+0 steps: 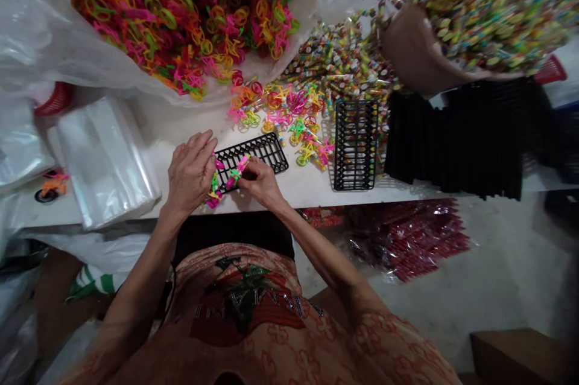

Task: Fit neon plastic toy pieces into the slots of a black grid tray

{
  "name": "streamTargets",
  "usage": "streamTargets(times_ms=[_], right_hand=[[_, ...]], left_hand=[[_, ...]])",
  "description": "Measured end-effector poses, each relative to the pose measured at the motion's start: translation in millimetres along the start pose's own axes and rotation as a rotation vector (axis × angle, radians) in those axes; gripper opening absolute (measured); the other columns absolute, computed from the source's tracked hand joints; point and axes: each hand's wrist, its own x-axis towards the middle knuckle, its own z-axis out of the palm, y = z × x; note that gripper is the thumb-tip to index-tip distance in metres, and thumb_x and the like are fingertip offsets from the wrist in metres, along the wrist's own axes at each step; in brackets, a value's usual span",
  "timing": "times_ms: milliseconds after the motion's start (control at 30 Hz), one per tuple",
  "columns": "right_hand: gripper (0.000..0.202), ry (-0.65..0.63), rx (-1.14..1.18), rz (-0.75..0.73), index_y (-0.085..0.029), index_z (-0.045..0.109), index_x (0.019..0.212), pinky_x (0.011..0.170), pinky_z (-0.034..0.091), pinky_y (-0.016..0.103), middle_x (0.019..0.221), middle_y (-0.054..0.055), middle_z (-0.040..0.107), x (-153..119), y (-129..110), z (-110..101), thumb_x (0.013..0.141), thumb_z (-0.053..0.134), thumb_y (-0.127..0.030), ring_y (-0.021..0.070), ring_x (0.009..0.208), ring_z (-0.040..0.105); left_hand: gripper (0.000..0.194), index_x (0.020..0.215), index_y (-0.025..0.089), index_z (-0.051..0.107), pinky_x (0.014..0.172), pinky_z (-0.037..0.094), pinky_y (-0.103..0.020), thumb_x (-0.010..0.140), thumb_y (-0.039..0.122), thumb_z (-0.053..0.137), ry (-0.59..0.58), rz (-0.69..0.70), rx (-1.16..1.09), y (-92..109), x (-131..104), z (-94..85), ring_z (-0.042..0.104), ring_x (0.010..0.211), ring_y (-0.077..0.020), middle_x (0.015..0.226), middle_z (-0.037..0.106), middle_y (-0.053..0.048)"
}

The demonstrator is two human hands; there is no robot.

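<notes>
Slanting up rightward mid-frame, the black plastic abacus (261, 150) runs lengthwise from the left hand (190, 171), grip unclear, past the right hand (260, 183) pinching a pink-green plastic trinket (236, 173).

Moulded plastic, low sheen: toy abacus (266, 154) | smooth plastic: toy pieces (181, 29) | glossy plastic film: flat bags (113, 162) | cloth, glittering studs (266, 297): shirt (253, 334)

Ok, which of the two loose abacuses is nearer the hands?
The left abacus, with the left hand at its end and the right hand over it; the right abacus, by the black stack, is apart from both.
</notes>
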Motion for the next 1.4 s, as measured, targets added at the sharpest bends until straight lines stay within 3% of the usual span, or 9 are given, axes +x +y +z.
streamTargets(times_ms=[267, 600, 900, 1100, 1300, 1400], right_hand=[[0.014, 0.052, 0.061, -0.01, -0.019, 0.057, 0.062, 0.068, 0.037, 0.026, 0.071, -0.003, 0.048, -2, 2, 2, 0.069, 0.063, -0.009, 0.0126, 0.071, 0.046], [0.013, 0.187, 0.07, 0.067, -0.019, 0.06, 0.063, 0.07, 0.041, 0.026, 0.075, -0.002, 0.055, -4, 4, 8, 0.07, 0.071, -0.02, 0.0132, 0.075, 0.051], [0.009, -0.1, -0.017, 0.011, -0.018, 0.069, 0.075, 0.073, 0.046, 0.026, 0.082, 0.002, 0.066, -11, 8, 21, 0.081, 0.065, -0.023, 0.0149, 0.078, 0.06], [0.011, -0.188, -0.281, -0.053, -0.018, 0.066, 0.073, 0.073, 0.043, 0.025, 0.088, 0.005, 0.062, -11, 3, 21, 0.082, 0.061, -0.014, 0.0173, 0.086, 0.059], [0.023, -0.386, -0.642, -0.023, -0.019, 0.068, 0.1, 0.068, 0.041, 0.027, 0.109, 0.008, 0.063, -10, -19, 23, 0.086, 0.051, -0.011, 0.018, 0.083, 0.061], [0.026, -0.419, -0.705, -0.032, -0.021, 0.067, 0.107, 0.065, 0.039, 0.027, 0.116, 0.008, 0.063, -9, -25, 23, 0.091, 0.047, -0.015, 0.0169, 0.079, 0.061]], left_hand=[[0.04, 0.131, 0.026, 0.059, 0.114, 0.036, -0.048, 0.099, 0.032, 0.037, -0.009, -0.013, -0.034, -2, 0, 1.3, 0.051, 0.136, -0.0239, 0.141, 0.06, -0.008], [0.04, 0.131, 0.026, 0.059, 0.115, 0.035, -0.046, 0.099, 0.032, 0.036, -0.025, -0.021, -0.015, 0, 0, -0.9, 0.05, 0.136, -0.0225, 0.141, 0.06, -0.006], [0.041, 0.133, 0.027, 0.058, 0.116, 0.033, -0.048, 0.098, 0.032, 0.036, -0.046, -0.04, -0.046, 0, 0, -1.4, 0.048, 0.138, -0.0234, 0.143, 0.059, -0.006], [0.041, 0.132, 0.026, 0.058, 0.116, 0.034, -0.048, 0.098, 0.032, 0.036, -0.044, -0.044, -0.034, -1, -1, -1.1, 0.049, 0.137, -0.0232, 0.142, 0.059, -0.006], [0.042, 0.135, 0.027, 0.056, 0.116, 0.032, -0.049, 0.099, 0.036, 0.036, -0.05, -0.033, -0.035, 2, -1, -1.8, 0.046, 0.139, -0.0248, 0.144, 0.057, -0.007], [0.045, 0.136, 0.025, 0.055, 0.115, 0.033, -0.051, 0.097, 0.041, 0.043, -0.067, -0.004, -0.006, 5, -1, -5.0, 0.046, 0.139, -0.0286, 0.146, 0.055, -0.01]])
